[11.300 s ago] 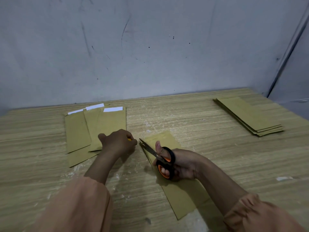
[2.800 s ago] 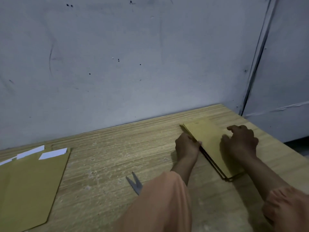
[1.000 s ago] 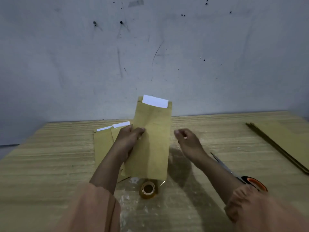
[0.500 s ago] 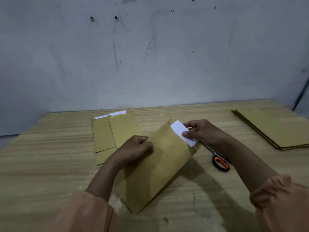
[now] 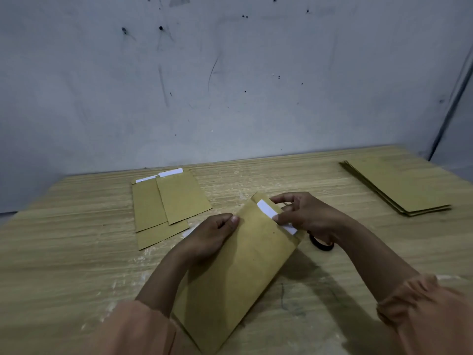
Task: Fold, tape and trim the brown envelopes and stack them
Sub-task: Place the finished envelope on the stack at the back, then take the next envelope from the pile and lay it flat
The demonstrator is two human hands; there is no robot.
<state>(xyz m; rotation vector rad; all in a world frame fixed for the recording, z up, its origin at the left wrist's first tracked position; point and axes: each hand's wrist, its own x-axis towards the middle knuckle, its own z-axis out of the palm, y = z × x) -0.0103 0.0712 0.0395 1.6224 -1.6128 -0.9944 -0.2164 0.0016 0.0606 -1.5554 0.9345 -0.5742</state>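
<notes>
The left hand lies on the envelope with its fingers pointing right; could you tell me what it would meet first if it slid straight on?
Probably the right hand, which pinches the white strip at the envelope top, just beyond the left hand. Height difference is unclear.

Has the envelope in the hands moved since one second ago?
Yes. The envelope was upright above the table; now it lies tilted toward it, top end pointing right.

Brown envelope (image 5: 238,272) between left hand (image 5: 212,237) and right hand (image 5: 307,216)
</notes>
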